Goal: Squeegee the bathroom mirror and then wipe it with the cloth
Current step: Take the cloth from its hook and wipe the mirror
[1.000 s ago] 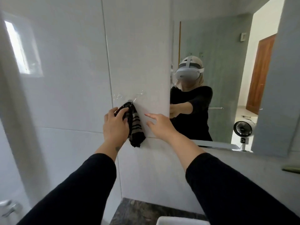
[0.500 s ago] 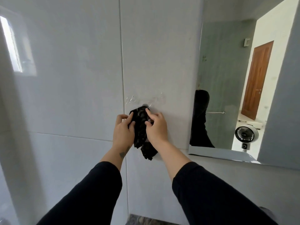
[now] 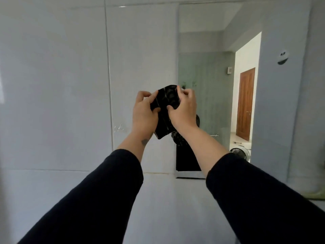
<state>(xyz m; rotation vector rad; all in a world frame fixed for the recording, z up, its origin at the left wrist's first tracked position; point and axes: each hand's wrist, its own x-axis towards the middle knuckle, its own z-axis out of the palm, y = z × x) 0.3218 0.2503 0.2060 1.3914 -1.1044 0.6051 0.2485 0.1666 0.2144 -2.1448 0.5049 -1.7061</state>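
Observation:
A dark cloth [image 3: 165, 106] with thin pale stripes is bunched between both hands at mid-frame, in front of the mirror's left edge. My left hand [image 3: 143, 112] grips its left side with the thumb on top. Its right side and top are pinched by my right hand [image 3: 183, 110]. One end of the cloth hangs down below the hands. The bathroom mirror [image 3: 211, 67] fills the right half of the wall and reflects a green wall and a doorway. No squeegee is in view.
White wall tiles [image 3: 61, 85] cover the left half, with a clear hook or tape mark [image 3: 119, 128] on a tile seam. The mirror reflects a wooden door [image 3: 245, 103] and a small fan [image 3: 241, 153]. A greenish object [image 3: 316, 193] sits at the right edge.
Both hands took the cloth off the hook on the tile wall and carried it up and right, in front of the mirror's left edge. The view shifted right and up.

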